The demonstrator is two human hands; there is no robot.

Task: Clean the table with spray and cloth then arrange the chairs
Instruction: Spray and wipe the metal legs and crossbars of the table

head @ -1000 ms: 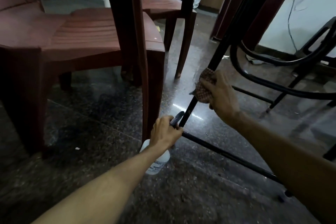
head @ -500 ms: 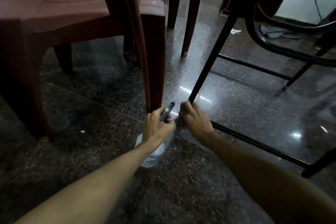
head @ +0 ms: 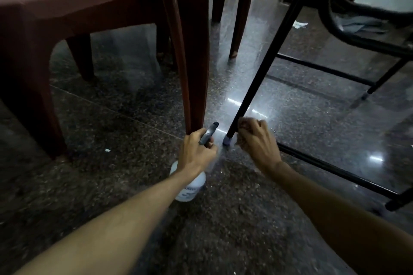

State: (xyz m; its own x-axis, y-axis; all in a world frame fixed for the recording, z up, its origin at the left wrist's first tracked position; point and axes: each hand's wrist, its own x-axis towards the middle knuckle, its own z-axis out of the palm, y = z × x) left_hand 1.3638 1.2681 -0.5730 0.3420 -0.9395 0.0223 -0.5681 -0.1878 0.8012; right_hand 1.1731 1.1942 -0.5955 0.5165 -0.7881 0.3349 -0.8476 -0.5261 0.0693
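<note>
My left hand (head: 196,154) grips the dark trigger head of a white spray bottle (head: 190,187) held just above the floor. My right hand (head: 254,138) grips a checked cloth (head: 244,123), mostly hidden in the fist, beside the bottom of a black metal table leg (head: 263,67). The leg's foot cap (head: 228,140) stands on the floor between my two hands. A fine mist hangs near the nozzle. A dark red plastic chair (head: 89,0) stands at the left, its front leg just behind my left hand.
A second red chair's legs (head: 239,11) stand further back. Black crossbars (head: 335,169) run low from the table leg to the right. A black curved metal frame (head: 362,35) fills the upper right. The floor is polished dark granite with paper scraps (head: 300,24).
My right hand with the cloth slid down the black leg from mid-height to its foot. The view tilted down towards the floor. My left hand kept its grip on the spray bottle.
</note>
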